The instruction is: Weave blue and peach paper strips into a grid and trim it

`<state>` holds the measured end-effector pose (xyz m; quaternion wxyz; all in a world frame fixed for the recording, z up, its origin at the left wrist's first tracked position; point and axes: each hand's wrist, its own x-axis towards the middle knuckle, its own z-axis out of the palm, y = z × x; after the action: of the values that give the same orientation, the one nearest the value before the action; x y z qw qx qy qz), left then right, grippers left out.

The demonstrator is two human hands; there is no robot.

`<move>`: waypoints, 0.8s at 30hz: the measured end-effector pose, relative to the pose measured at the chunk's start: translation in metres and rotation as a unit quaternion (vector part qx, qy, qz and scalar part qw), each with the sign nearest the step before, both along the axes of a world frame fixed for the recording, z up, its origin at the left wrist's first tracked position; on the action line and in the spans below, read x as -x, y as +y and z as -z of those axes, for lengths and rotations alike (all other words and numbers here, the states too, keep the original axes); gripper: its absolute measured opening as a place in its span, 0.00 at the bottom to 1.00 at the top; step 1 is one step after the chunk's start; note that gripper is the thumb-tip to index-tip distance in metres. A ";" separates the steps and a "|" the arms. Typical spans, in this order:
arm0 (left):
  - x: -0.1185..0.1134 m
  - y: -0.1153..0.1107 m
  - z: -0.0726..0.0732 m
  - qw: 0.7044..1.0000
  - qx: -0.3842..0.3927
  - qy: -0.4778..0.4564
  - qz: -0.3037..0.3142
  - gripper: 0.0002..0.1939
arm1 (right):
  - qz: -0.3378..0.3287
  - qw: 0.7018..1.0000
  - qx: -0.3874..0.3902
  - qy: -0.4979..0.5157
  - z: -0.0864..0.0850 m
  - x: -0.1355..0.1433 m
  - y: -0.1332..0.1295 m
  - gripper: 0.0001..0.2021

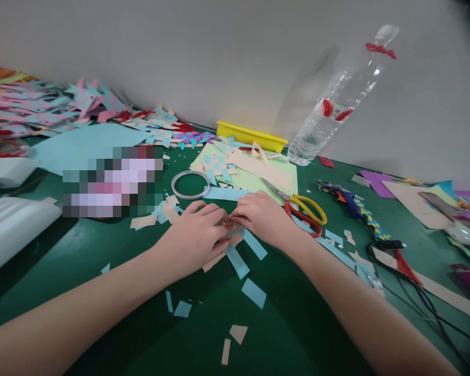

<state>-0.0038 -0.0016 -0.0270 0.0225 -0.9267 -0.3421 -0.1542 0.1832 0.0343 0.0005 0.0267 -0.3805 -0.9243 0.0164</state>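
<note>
Close together over the table, both my hands are closed on a small piece of blue and peach paper strips [238,262]. My left hand [199,230] pinches it from the left, and its fingers cover much of it. From the right, my right hand [260,215] grips the upper edge with bent fingers. Loose strip ends stick out below the fingers, towards me. Scissors [303,208] with red and yellow handles lie just right of my right hand. A grey tape roll [190,185] rests beyond my left hand, beside a blue strip [227,194].
A water bottle [337,112] stands at the back near a yellow tray [253,137]. Green paper [290,164] lies under woven pieces. Woven strips [27,102] are heaped at the left. Paper scraps [254,293] are scattered in front; black cables [419,297] run along the right.
</note>
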 end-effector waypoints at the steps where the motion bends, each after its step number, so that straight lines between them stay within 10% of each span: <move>1: 0.000 0.001 0.000 1.000 0.000 -0.003 0.000 0.13 | 0.001 1.000 -0.001 -0.003 -0.001 0.001 -0.001 0.09; 24: 0.001 0.000 0.001 1.000 -0.020 -0.010 0.008 0.14 | 0.009 0.998 0.037 0.049 0.000 -0.003 0.002 0.07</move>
<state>-0.0043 -0.0014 -0.0280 0.0367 -0.9271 -0.3320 -0.1701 0.1859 0.0365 0.0006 0.0577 -0.3886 -0.9170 0.0693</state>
